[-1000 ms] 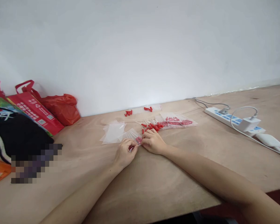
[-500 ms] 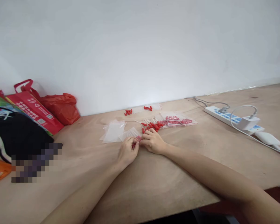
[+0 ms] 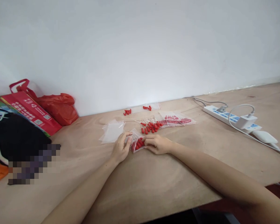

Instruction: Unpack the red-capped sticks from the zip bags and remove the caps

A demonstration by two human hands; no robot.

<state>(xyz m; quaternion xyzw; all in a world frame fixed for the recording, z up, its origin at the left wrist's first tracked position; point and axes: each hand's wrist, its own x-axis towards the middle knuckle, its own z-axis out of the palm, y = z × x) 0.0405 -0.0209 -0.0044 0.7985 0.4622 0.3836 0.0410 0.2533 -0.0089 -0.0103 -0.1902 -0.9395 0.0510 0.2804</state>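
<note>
Both hands meet at the middle of the wooden table (image 3: 154, 186) on a small clear zip bag (image 3: 137, 143) that holds several red pieces. My left hand (image 3: 120, 148) pinches the bag's left side, fingers curled onto it. My right hand (image 3: 156, 144) presses its fingers on the bag's right edge. Just behind the hands lies a loose pile of red pieces (image 3: 151, 127). A stack of empty clear bags (image 3: 112, 131) lies to the left of it.
Filled bags with red pieces (image 3: 177, 119) lie behind to the right, and a few red pieces (image 3: 128, 111) sit near the white wall. A white power strip (image 3: 233, 119) with cable and charger is at the right. Red bags (image 3: 37, 109) and a black bag (image 3: 14, 137) stand at the left.
The hands have spread slightly apart. The small bag with red pieces now lies flatter between them, its contents visible, where before both hands pinched it close together.
</note>
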